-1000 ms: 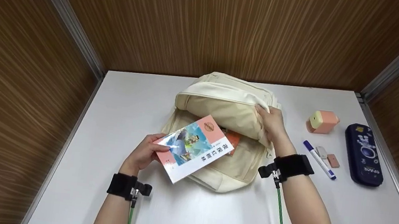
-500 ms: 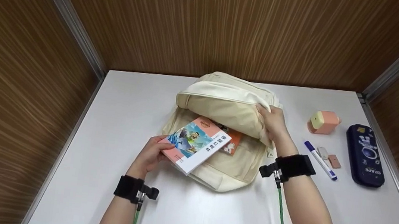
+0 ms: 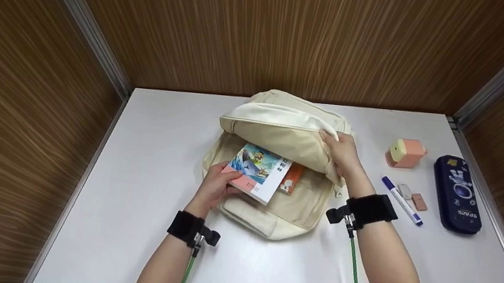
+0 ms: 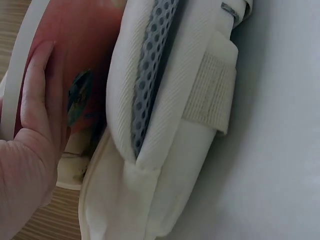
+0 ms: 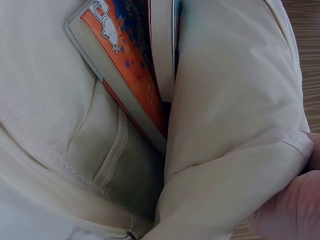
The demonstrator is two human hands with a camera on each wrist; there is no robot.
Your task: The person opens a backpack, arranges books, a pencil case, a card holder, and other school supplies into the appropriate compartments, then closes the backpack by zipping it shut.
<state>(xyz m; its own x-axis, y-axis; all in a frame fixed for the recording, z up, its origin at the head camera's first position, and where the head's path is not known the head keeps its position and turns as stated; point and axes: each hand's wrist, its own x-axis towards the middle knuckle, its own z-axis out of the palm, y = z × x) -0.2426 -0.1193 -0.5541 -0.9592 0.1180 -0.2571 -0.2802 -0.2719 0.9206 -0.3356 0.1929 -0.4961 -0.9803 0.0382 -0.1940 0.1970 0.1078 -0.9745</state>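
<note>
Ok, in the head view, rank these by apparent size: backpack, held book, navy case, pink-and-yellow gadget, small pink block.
Largest to smallest:
1. Backpack
2. Held book and navy case, unranked: they look close, and the backpack's flap hides part of the book
3. Pink-and-yellow gadget
4. Small pink block

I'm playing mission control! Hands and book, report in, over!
Left hand grips paperback in backpack's opening. Right hand holds flap raised. Possible obstacle: orange book inside.
</note>
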